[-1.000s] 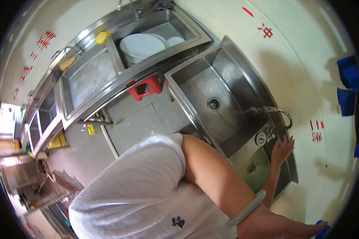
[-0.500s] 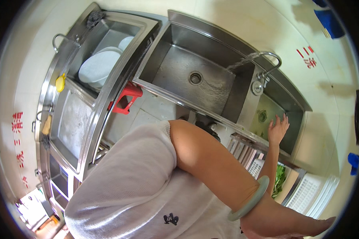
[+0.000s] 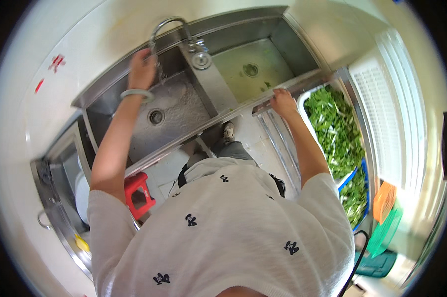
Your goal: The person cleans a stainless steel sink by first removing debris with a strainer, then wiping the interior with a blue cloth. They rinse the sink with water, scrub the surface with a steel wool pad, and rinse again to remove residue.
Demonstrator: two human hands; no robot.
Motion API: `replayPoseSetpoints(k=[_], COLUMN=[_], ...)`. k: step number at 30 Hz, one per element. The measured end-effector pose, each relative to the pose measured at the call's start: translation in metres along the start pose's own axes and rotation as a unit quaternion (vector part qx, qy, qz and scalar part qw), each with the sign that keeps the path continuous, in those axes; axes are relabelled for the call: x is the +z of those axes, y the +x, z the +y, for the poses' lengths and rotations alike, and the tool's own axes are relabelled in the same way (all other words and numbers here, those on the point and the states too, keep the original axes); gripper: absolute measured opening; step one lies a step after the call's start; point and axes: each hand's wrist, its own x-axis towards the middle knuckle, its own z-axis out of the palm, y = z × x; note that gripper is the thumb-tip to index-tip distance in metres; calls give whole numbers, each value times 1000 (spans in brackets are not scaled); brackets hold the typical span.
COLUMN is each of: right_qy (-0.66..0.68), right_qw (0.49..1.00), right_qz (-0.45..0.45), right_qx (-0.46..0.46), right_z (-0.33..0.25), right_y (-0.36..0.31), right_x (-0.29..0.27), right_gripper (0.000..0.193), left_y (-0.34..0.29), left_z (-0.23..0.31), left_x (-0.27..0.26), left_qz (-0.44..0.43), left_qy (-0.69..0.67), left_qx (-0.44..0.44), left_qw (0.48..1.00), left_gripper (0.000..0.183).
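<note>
My left hand (image 3: 142, 69), a pale bangle (image 3: 137, 93) at its wrist, is up at the end of the curved metal faucet (image 3: 170, 21). Its slightly blurred fingers curl around the spout. Water (image 3: 161, 74) falls beside them into the left steel basin (image 3: 176, 101), where it spreads around the drain (image 3: 156, 117). My right hand (image 3: 284, 102) is at the front rim of the right basin (image 3: 265, 54), fingers bent in; what they hold, if anything, is hidden. Shallow, greenish water and a few leaf scraps lie in that basin.
Chopped leafy greens (image 3: 332, 128) fill containers at my right, near white plastic crates (image 3: 382, 94). Orange (image 3: 384, 200) and green baskets (image 3: 385, 232) stand lower right. A red stool (image 3: 138, 194) is below the left basin. Another sink (image 3: 60, 198) with white dishes lies far left.
The view has turned to the right. My left arm has swung from the right side over to the faucet. My right hand has left the right basin for its front rim, and its fingers have curled.
</note>
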Motion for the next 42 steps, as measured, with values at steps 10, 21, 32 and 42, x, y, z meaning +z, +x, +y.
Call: replayPoseSetpoints(k=[10,21,32,42], right_qy=[57,149,192,103], right_qw=[994,982,957,869], right_qz=[86,109,119,205], right_qx=[20,-49,-184,-439], right_z=[16,15,-30,-136], right_y=[22,88,244,371], right_x=[40,77,73,106], right_gripper=[37,29,33,41], left_y=[-1,39,87,81], left_z=[-62,18,-9,-18], left_x=[54,217,271,262], left_qz=[99,-181,-284,-210], left_qy=[63,432,461,369], left_qx=[-113,362,396,388], left_qw=[987,806,742,819], left_gripper=[31,44,20,14])
